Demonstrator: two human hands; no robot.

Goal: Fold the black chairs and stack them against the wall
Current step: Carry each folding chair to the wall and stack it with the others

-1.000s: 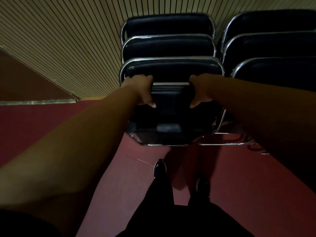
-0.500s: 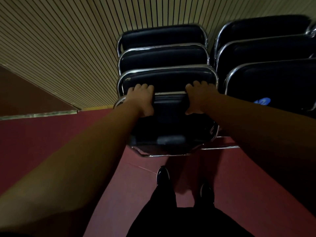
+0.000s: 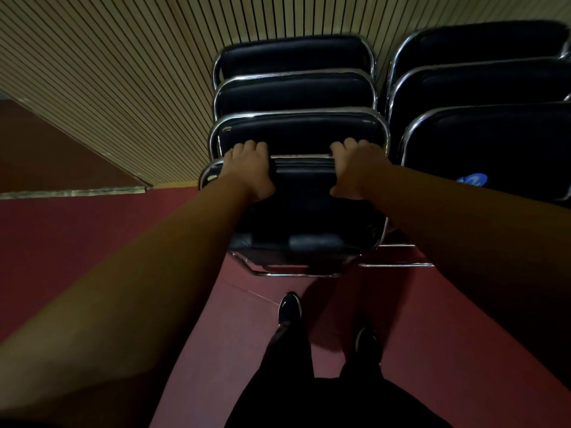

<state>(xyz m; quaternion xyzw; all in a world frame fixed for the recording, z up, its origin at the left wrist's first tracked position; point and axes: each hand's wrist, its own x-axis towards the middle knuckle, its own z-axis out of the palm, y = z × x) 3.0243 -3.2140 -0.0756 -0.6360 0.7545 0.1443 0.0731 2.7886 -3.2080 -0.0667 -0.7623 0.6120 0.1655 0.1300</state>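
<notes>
Black chairs lean stacked against slatted wall on red floor.

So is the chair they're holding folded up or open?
Folded: the front chair shows as one flat panel, seat against its frame, gripped at the top rail by the left hand and right hand.

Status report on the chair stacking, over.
Left hand and right hand both grip front chair by its top rail. Chair folded, at the front of left stack. Right stack alongside, not blocking.
</notes>
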